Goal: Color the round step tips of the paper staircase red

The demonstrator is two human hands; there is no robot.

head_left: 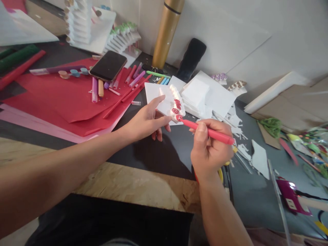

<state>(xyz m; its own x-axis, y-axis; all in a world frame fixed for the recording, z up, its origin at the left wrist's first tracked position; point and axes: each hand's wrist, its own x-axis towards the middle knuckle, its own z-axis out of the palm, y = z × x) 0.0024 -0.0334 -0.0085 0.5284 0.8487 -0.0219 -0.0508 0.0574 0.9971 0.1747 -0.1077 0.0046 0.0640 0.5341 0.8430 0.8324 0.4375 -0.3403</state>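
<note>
Far to the left of the white foam piece (176, 102), red paper sheets (64, 99) are lying on the worktop (166, 153), and a black phone (108, 65) is resting on them. Just left of the piece, the left hand (147, 119) is gripping its edge. Just right of the piece, the right hand (208, 150) is closing around a red marker (207, 131), whose tip is touching the piece's lower end. Further right, white scraps (258, 157) are lying

White foam strip (176, 102), red-dotted, tilted; red marker (210, 132) tip touching it
</note>
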